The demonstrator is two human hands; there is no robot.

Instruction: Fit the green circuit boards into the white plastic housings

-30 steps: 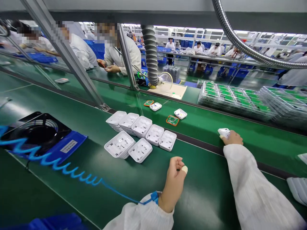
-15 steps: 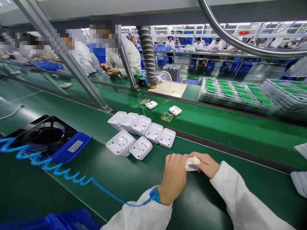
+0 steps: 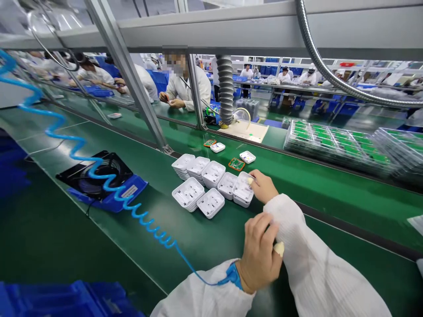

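Note:
My right hand [image 3: 264,187] pinches the right edge of a white plastic housing shell [image 3: 243,187], which rests on the rightmost stack. A pale finger cot shows on its thumb. Closer to me, my left hand [image 3: 261,246] hovers beside the right sleeve with fingers loosely bent and apart, and nothing visible in it. It has a finger cot on the thumb and a blue wrist strap [image 3: 234,276] with a coiled cord. Left of my right hand are more stacks of shells, among them a front stack [image 3: 210,202] and a larger-looking one [image 3: 188,193].
Beyond the stacks, a green circuit board [image 3: 236,164] and a white shell [image 3: 247,156] lie on the green belt [image 3: 317,176]. Clear trays of boards [image 3: 337,141] stand at back right. A black fan [image 3: 99,174] sits left. A metal post [image 3: 132,79] and flexible duct [image 3: 225,88] rise ahead.
My right hand has moved forward and left, bringing the white shell from between both hands onto the rightmost stack. My left hand has let go of it. The view has shifted left and up.

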